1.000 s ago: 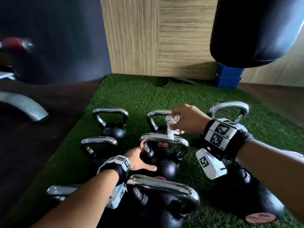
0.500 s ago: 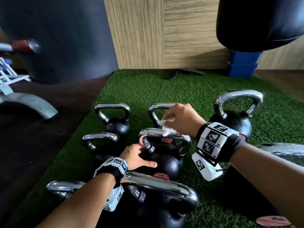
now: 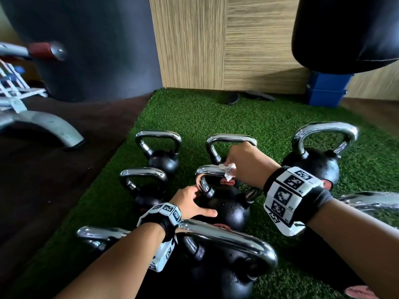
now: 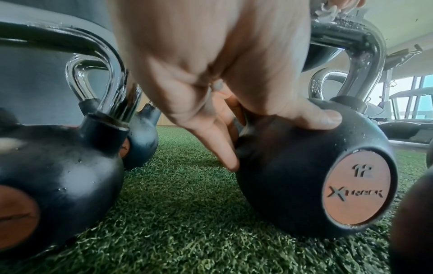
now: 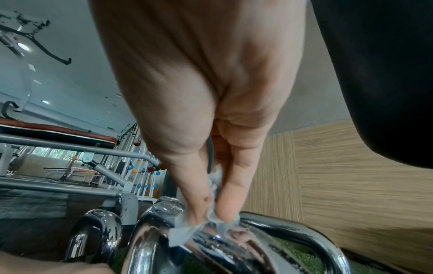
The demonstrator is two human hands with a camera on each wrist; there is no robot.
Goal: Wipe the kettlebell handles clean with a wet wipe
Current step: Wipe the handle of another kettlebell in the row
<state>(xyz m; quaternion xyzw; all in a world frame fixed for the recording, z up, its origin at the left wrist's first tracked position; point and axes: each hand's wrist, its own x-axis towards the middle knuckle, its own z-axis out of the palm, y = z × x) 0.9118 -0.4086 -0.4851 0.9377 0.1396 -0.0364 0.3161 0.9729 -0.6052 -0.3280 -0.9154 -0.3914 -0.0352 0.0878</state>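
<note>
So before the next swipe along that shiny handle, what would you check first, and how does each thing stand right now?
1. Wipe pinched in the right hand: ok.
2. Wipe touching the middle kettlebell's handle: ok.
3. Left hand resting on that kettlebell's black ball, thumb on top, to steady it: ok.
4. Kettlebell sitting flat on the green turf: ok.
5. Room to slide along the bar: ok toward the right end; the left bend is close.
6. Wipe damp enough: cannot tell.
</note>
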